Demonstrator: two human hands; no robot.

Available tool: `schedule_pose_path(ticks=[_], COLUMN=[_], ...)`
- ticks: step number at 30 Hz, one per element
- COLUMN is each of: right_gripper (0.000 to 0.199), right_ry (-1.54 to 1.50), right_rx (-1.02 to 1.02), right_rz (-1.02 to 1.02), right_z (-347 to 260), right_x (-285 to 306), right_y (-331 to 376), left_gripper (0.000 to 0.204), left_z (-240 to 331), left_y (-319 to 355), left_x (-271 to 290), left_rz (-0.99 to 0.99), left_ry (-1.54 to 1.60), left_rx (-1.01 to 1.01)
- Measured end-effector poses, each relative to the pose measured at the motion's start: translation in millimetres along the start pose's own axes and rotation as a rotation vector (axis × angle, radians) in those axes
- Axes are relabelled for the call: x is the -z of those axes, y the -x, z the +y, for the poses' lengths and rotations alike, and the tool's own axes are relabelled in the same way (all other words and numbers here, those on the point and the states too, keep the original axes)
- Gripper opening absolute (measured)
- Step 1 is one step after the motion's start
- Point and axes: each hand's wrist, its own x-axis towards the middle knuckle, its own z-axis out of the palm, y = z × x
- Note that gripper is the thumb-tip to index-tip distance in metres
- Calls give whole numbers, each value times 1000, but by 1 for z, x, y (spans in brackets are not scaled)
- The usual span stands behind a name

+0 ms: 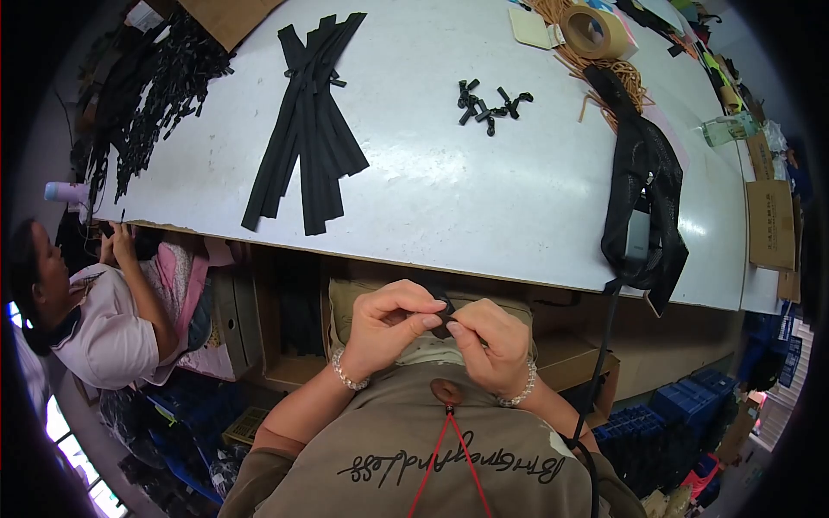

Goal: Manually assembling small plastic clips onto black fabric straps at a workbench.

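My left hand (pixel 390 326) and my right hand (pixel 492 347) meet in front of my chest, just off the table's near edge. Between them is a small, dark, strap-like piece (pixel 444 304), pinched by thumb and fingers from both sides. Fingers cover much of it, so its exact kind is unclear. Beyond my hands, flat black straps (pixel 313 129) lie crossed in a loose bundle on the white table (pixel 406 207). Farther right, several small black plastic fittings (pixel 490 107) sit in a scattered group.
At the far left hangs a heap of black cords with small ends (pixel 160 95). A black mesh pouch (pixel 643 190) holding a grey device lies right, its cable running down beside me. Tape (pixel 596 33) and orange cords (pixel 566 60) sit behind. A co-worker (pixel 112 319) sits left.
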Motion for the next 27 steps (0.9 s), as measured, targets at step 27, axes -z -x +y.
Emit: schedule_pose_path(ticks=[27], right_gripper=[12], right_ry=[-303], right_rx=[-81], right_rz=[35], right_z=[22], right_x=[-7], right_y=[7], left_gripper=[20], left_z=[15], left_y=[-5], left_x=[-5], left_rz=[22], left_ry=[-480], left_rx=[-365])
